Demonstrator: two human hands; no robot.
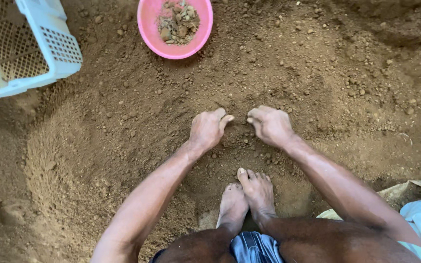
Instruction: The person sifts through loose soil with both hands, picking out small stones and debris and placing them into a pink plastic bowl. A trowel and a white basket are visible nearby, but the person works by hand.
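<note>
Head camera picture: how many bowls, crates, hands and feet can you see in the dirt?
Pink bowl: 1
White crate: 1
Hands: 2, left hand, right hand
Bare feet: 2, left foot, right foot
Total: 6

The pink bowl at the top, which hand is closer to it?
Left. The left hand rests on the soil below the pink bowl, almost straight under it. The right hand lies farther to the right, pressing into the same soil.

Outdoor dirt yard, bare ground.
Loose brown soil [123, 146] everywhere (pebbly); pink basin [148, 24], white slatted crate [49, 48] set on it.
</note>
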